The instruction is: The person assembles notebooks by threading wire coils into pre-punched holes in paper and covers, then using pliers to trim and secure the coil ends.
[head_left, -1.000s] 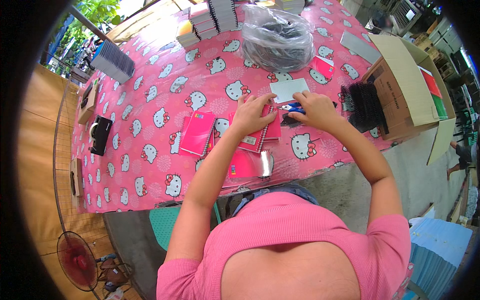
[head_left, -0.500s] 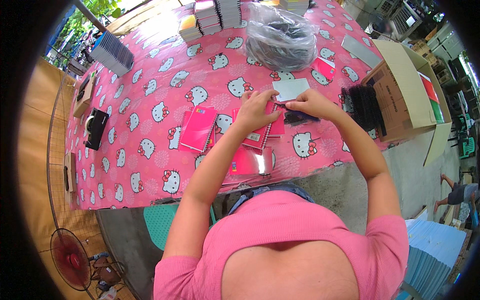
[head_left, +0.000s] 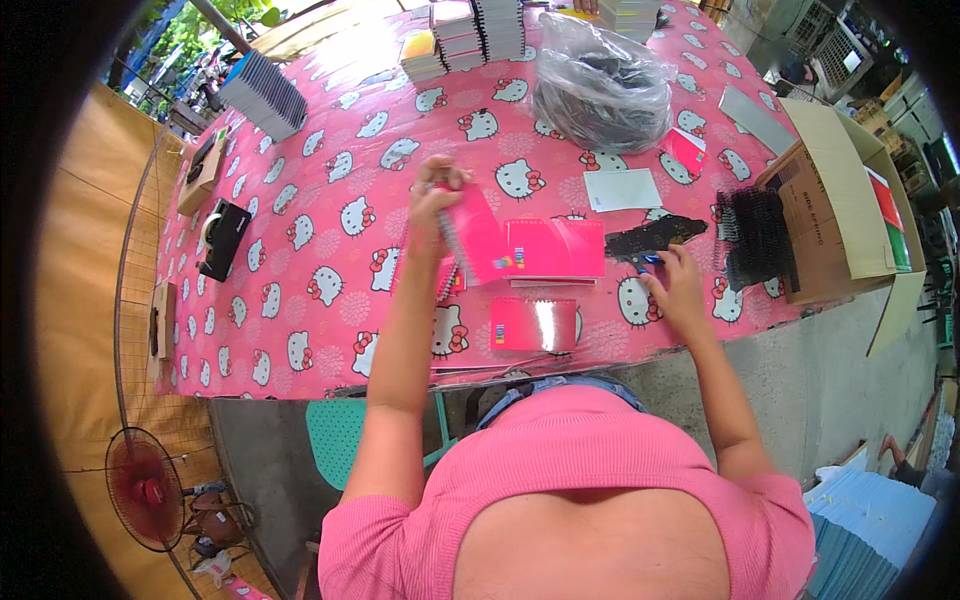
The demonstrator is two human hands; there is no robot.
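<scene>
A pink spiral notebook [head_left: 478,232] hangs tilted from my left hand [head_left: 437,192], whose fingers close on its upper end. Partly under it, more pink notebooks [head_left: 445,280] lie on the table. My right hand [head_left: 684,290] has its thumb and fingers around a small blue-handled tool [head_left: 648,261]; its exact kind is too small to tell. The tool rests at the edge of a flat heap of black bits [head_left: 655,237]. Between my hands lies a short stack of pink notebooks or covers [head_left: 556,248], with another glossy pink one [head_left: 533,324] nearer to me.
A white sheet [head_left: 622,189], a clear plastic bag of black material [head_left: 604,90] and a pink card [head_left: 684,150] lie beyond. Black spiral coils [head_left: 752,238] lie beside an open carton [head_left: 835,215] on the right. A black tape dispenser [head_left: 224,238] stands left; book stacks [head_left: 462,38] stand far back.
My left hand has lifted a pink notebook and swung it left, away from the middle pile. My right hand has moved right and nearer, down to the black bits.
</scene>
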